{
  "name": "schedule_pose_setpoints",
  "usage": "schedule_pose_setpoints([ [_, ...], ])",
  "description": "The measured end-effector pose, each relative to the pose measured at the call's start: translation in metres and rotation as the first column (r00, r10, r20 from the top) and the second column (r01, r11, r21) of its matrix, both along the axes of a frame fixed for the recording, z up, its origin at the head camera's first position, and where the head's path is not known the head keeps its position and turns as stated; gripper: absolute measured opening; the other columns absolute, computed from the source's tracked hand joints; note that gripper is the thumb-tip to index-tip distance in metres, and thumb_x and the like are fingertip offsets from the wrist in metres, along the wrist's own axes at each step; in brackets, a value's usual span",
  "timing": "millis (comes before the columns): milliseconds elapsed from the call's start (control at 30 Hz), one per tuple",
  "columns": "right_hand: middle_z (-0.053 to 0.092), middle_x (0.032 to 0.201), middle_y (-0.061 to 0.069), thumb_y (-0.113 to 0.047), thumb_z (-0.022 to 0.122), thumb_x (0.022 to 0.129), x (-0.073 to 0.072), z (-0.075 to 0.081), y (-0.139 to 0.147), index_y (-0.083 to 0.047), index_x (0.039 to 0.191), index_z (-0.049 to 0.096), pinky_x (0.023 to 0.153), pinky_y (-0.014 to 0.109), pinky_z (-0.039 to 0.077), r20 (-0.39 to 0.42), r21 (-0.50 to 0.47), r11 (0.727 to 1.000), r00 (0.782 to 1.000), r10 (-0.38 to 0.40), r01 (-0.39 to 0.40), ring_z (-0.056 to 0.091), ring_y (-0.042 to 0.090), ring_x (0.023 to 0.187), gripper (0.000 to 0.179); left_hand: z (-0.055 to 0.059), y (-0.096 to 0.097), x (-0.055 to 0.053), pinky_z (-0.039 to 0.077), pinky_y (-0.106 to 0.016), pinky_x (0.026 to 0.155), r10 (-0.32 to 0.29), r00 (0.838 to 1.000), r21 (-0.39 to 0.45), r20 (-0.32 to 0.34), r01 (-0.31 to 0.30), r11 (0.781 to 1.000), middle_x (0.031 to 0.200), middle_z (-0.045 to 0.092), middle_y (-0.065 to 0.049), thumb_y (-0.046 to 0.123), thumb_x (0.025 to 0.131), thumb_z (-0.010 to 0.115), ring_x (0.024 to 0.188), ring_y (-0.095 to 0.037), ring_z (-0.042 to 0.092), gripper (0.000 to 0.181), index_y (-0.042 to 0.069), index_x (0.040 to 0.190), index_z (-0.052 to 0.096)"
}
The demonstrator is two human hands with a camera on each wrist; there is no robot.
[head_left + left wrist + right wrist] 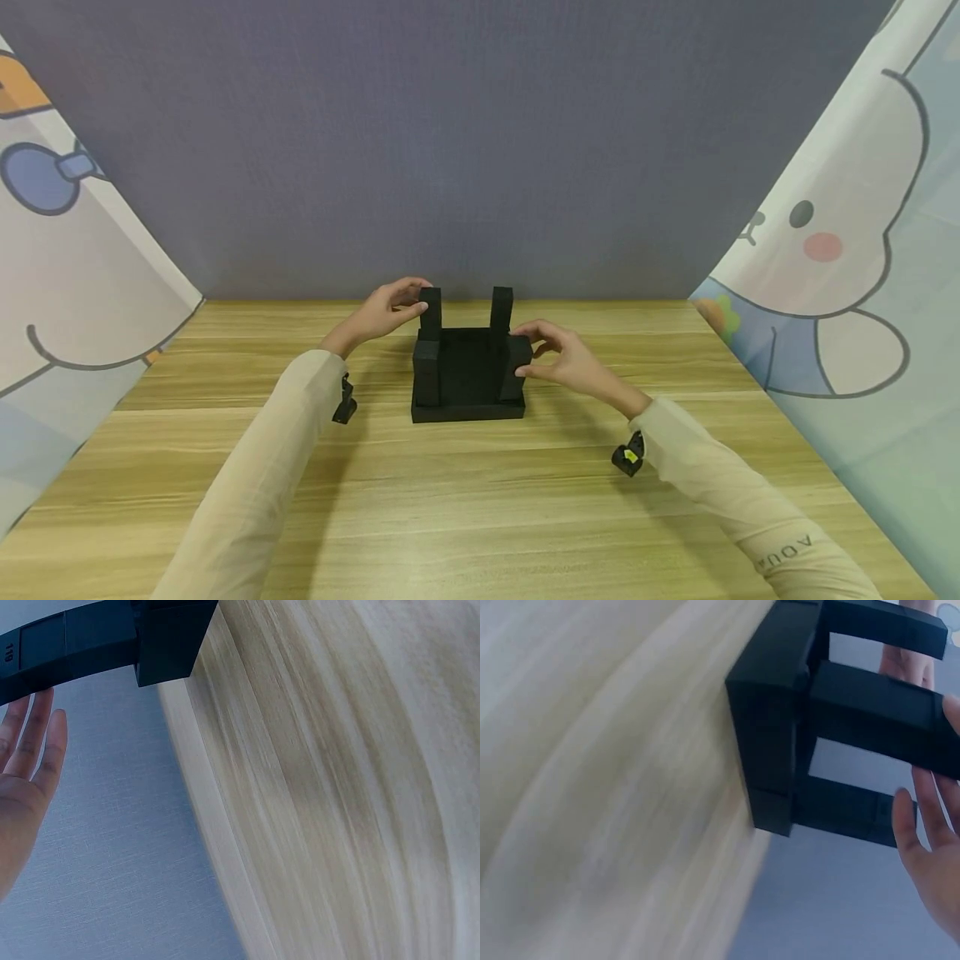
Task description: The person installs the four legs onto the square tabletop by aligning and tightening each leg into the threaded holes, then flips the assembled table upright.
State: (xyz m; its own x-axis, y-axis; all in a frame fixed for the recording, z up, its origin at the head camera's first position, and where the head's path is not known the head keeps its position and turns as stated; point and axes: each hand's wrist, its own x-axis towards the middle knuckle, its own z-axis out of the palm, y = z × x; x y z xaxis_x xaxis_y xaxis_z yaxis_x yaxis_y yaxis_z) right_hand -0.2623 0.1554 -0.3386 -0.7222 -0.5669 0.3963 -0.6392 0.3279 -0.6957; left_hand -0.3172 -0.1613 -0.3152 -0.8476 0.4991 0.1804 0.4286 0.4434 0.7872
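A square black base [467, 413] lies on the table, with a black upright post rising near each corner. My left hand [386, 310] pinches the top of the back-left post [431, 325], thumb in front and fingers behind. In the left wrist view its fingers [46, 750] touch the post's edge near small raised digits. On the other side, my right hand [564, 358] pinches the front-right post [513, 379]. Its thumb and fingers lie on opposite faces of that post in the right wrist view. The front-left post [427, 375] and back-right post [501, 310] stand untouched.
The wood-grain table [465, 492] ends at a grey-blue fabric panel [480, 150] just behind the base. Cartoon-printed cloths hang at the left [82, 250] and right [847, 250] sides. A small black device [628, 454] sits under the right wrist, another [345, 404] under the left.
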Motion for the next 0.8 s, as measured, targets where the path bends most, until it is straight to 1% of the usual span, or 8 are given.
schedule_pose_setpoints([
  [67, 0.055, 0.122, 0.016, -0.002, 0.075, 0.073, -0.007, -0.003, 0.004, -0.001, 0.12, 0.054, 0.08, 0.049, 0.049, -0.002, 0.026, 0.999, 1.0, 0.029, -0.028, 0.054, 0.023, 0.098, 0.053, 0.0, 0.0, 0.0, 0.041, -0.051, 0.095, 0.0, 1.0, -0.003, -0.001, 0.0, 1.0, 0.123, 0.05, -0.023, 0.013, 0.094, 0.051, 0.117, -0.038, 0.049, 0.04, 0.003, 0.132, 0.042],
  [167, 0.055, 0.123, 0.013, -0.006, 0.075, 0.074, -0.011, -0.001, 0.009, -0.005, 0.122, 0.054, 0.081, 0.047, 0.049, 0.013, 0.052, 0.997, 0.998, 0.064, -0.065, 0.054, 0.02, 0.101, 0.053, 0.0, 0.0, 0.0, 0.041, -0.052, 0.096, -0.001, 1.0, -0.004, 0.0, 0.001, 1.0, 0.123, 0.05, -0.023, 0.013, 0.094, 0.051, 0.117, -0.038, 0.049, 0.04, 0.004, 0.132, 0.042],
  [300, 0.055, 0.123, 0.011, -0.01, 0.075, 0.075, -0.013, 0.004, 0.013, -0.007, 0.122, 0.054, 0.08, 0.047, 0.05, 0.033, 0.066, 0.993, 0.994, 0.101, -0.103, 0.055, 0.02, 0.103, 0.052, 0.001, 0.001, 0.001, 0.039, -0.052, 0.097, -0.002, 1.0, 0.002, 0.003, 0.002, 1.0, 0.124, 0.049, -0.023, 0.013, 0.094, 0.051, 0.118, -0.038, 0.048, 0.04, 0.003, 0.132, 0.042],
  [433, 0.056, 0.122, 0.011, -0.009, 0.074, 0.076, -0.012, 0.006, 0.013, -0.007, 0.121, 0.055, 0.08, 0.048, 0.05, 0.027, 0.063, 0.992, 0.993, 0.112, -0.113, 0.056, 0.019, 0.101, 0.05, 0.001, 0.0, 0.001, 0.04, -0.052, 0.096, -0.002, 1.0, 0.003, 0.002, 0.002, 1.0, 0.125, 0.049, -0.023, 0.013, 0.094, 0.051, 0.118, -0.038, 0.048, 0.04, 0.003, 0.132, 0.042],
  [567, 0.058, 0.119, 0.011, -0.009, 0.073, 0.077, -0.01, 0.002, 0.011, -0.007, 0.12, 0.057, 0.078, 0.045, 0.051, -0.008, 0.042, 0.996, 0.997, 0.08, -0.079, 0.057, 0.017, 0.095, 0.046, 0.001, 0.0, 0.001, 0.04, -0.052, 0.096, -0.004, 1.0, 0.009, 0.007, 0.003, 1.0, 0.125, 0.049, -0.023, 0.013, 0.094, 0.051, 0.118, -0.038, 0.048, 0.04, 0.003, 0.132, 0.042],
  [733, 0.059, 0.116, 0.007, -0.013, 0.075, 0.075, -0.006, -0.005, 0.008, -0.01, 0.118, 0.058, 0.076, 0.037, 0.052, -0.035, 0.001, 1.0, 0.999, 0.0, 0.0, 0.057, 0.015, 0.091, 0.046, 0.001, 0.0, 0.001, 0.04, -0.052, 0.096, -0.007, 1.0, 0.012, 0.007, 0.007, 1.0, 0.125, 0.049, -0.023, 0.012, 0.094, 0.05, 0.118, -0.038, 0.048, 0.04, 0.002, 0.132, 0.041],
  [800, 0.06, 0.115, 0.007, -0.011, 0.075, 0.075, -0.002, -0.005, 0.006, -0.009, 0.117, 0.058, 0.076, 0.037, 0.051, -0.036, -0.008, 1.0, 0.999, -0.022, 0.022, 0.057, 0.018, 0.09, 0.045, 0.001, 0.0, 0.001, 0.04, -0.052, 0.096, -0.008, 1.0, 0.01, 0.006, 0.008, 1.0, 0.125, 0.049, -0.024, 0.012, 0.094, 0.05, 0.118, -0.038, 0.048, 0.04, 0.002, 0.133, 0.041],
])
